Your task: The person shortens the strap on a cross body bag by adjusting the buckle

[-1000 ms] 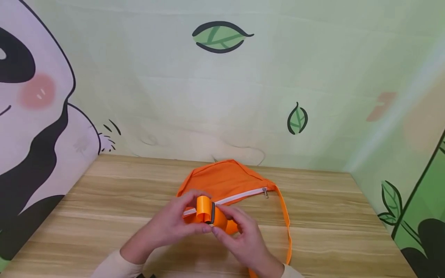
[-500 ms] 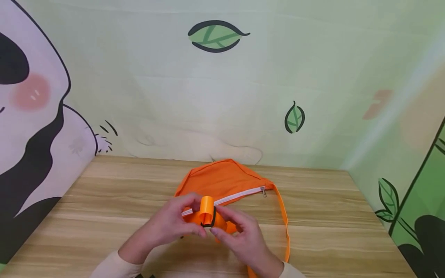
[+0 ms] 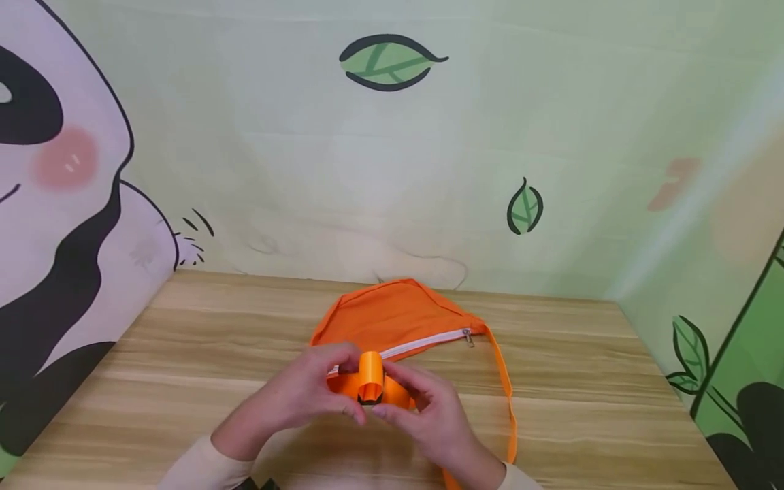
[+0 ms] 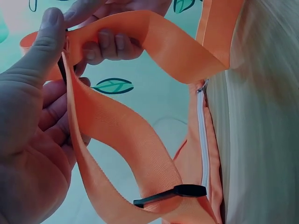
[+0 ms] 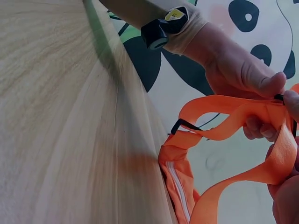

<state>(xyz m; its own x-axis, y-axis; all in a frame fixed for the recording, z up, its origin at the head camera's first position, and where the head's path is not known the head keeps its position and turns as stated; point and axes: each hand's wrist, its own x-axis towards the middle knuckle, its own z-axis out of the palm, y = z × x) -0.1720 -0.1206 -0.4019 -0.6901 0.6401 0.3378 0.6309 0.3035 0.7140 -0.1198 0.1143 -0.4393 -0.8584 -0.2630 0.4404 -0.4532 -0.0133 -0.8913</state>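
An orange waist bag (image 3: 392, 313) with a white zipper lies toward the back of the table. Its webbing strap (image 3: 370, 371) is raised in front of it, with a short loop standing up through a small black buckle (image 3: 370, 400). My left hand (image 3: 306, 391) pinches the strap at the buckle from the left, thumb in front. From the right, my right hand (image 3: 429, 405) grips the strap beside the buckle, its thumb near the left one. A second black slider (image 4: 170, 195) sits lower on the strap in the left wrist view, where the strap hangs in wide loops.
The wood-grain table (image 3: 582, 395) extends to both sides of the bag. A long strap section (image 3: 505, 388) runs from the bag's right end to the front. Behind stands a green printed backdrop (image 3: 275, 136) with a panda and leaves.
Between my hands the strap loop and buckle have turned, so the loop's open end faces me and the buckle lies beneath it. Both hands keep their hold; the bag stays put.
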